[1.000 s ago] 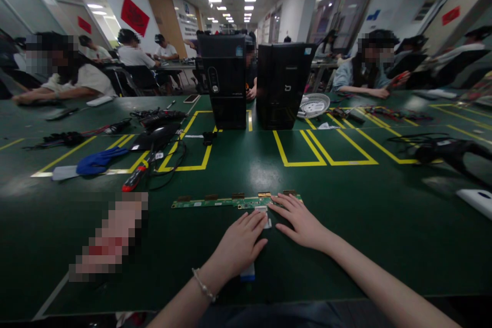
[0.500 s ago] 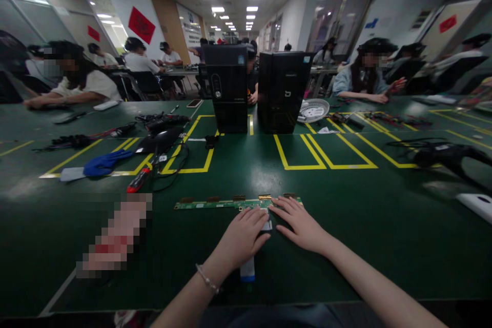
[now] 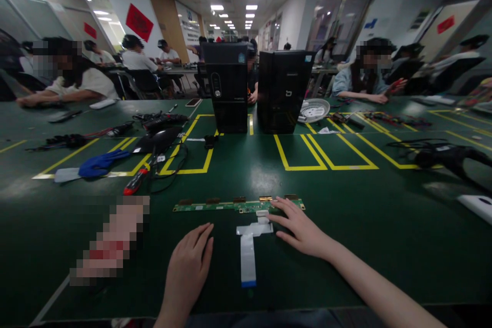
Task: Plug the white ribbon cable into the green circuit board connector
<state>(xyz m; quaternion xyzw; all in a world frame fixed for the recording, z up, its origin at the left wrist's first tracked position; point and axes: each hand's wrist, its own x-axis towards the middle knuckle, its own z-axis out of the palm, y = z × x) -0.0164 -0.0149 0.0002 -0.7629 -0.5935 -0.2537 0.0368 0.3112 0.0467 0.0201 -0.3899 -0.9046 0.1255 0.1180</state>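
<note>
A long, narrow green circuit board lies across the table in front of me, with brown tabs along its far edge. From a connector near its right half, a white flat ribbon cable bends toward me and ends in a blue tip. My right hand rests with spread fingers at the board's right part, fingertips touching it or just over it. Off to the left of the cable, my left hand is apart from board and cable, its fingers stretched out with nothing in them.
Two black computer towers stand upright at the back. On the left lie a red-black screwdriver, a blue glove and black cables. A white basket sits beyond; a black cabled object lies right. Other people sit around.
My left hand has moved off the board and ribbon cable, to the left and toward me, uncovering the cable. My right hand stays at the board's right part.
</note>
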